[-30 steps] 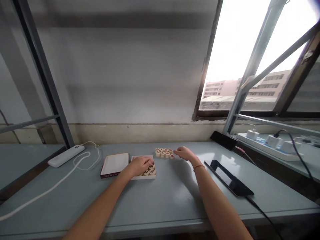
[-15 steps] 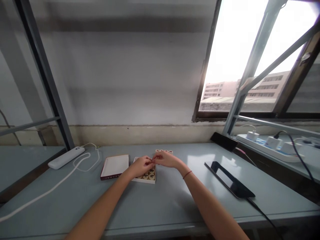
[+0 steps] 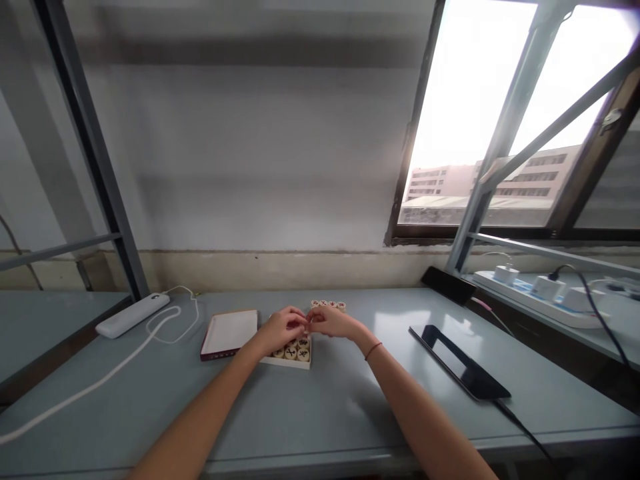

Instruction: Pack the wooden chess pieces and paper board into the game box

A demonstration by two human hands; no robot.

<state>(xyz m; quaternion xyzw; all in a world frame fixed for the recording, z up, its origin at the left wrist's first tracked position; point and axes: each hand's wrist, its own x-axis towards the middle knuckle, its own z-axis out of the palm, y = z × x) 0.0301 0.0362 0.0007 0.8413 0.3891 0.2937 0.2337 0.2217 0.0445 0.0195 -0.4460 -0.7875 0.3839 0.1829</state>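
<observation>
Since the right hand (image 3: 331, 321) left the loose pieces (image 3: 329, 305) a second ago, now met fingertip to fingertip with the left hand (image 3: 283, 327) above the box (image 3: 291, 352) mid-bench. Pinched together, maybe on one piece; cannot tell. Suggests a handover. Box's long axis lies near-to-far; round pieces point nowhere.

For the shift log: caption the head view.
Both hands, left hand and right hand, meet over the box of game pieces on the table.
</observation>
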